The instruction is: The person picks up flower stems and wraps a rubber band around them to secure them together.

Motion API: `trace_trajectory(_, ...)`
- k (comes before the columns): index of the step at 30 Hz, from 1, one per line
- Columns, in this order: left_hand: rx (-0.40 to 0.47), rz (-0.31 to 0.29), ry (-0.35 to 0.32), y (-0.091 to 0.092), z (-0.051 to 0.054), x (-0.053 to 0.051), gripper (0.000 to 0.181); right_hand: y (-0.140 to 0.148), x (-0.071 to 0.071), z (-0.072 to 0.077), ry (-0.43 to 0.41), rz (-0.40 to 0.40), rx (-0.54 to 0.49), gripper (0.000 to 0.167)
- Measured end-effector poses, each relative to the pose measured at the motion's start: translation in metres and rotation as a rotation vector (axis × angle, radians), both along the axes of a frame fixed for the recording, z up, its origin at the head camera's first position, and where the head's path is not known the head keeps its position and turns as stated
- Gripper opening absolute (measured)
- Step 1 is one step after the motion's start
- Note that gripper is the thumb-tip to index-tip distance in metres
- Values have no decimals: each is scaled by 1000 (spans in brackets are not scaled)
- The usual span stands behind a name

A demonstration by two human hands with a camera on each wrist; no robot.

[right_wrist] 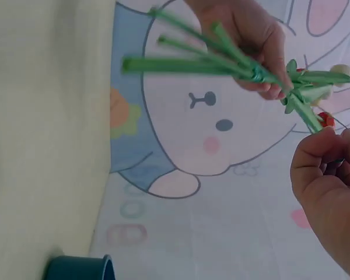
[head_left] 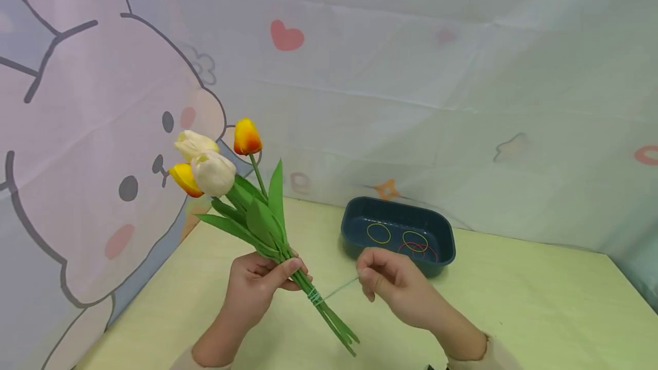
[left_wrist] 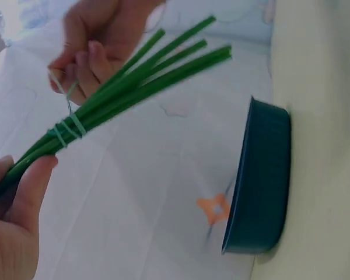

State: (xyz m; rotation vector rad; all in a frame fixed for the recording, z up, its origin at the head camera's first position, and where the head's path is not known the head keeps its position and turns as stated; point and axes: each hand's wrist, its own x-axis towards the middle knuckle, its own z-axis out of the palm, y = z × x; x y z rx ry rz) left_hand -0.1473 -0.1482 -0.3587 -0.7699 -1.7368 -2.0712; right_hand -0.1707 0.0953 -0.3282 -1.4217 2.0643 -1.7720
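A bunch of artificial tulips, white and yellow-orange with green leaves, is held tilted above the table, blooms toward the upper left. My left hand grips the stems just below the leaves, thumb across them. Lower down, a thin light green rubber band is wound several times round the stems. My right hand pinches a stretched part of this band and holds it out to the right of the stems. In the left wrist view the stem ends spread apart past the wrapped band.
Behind my right hand a dark blue plastic basin stands on the pale yellow-green table. Several yellow and red rubber bands lie in it. A cloth backdrop with a rabbit and hearts hangs behind the table and along its left side.
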Motion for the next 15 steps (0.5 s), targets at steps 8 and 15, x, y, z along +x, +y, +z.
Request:
trace_trajectory(8, 214, -459, -151, -9, -1, -4, 27, -3, -10, -12, 39, 52, -34, 9)
trace_trajectory(15, 368, -508, -278, -9, -3, -4, 26, -19, -3, -39, -46, 20, -21, 10)
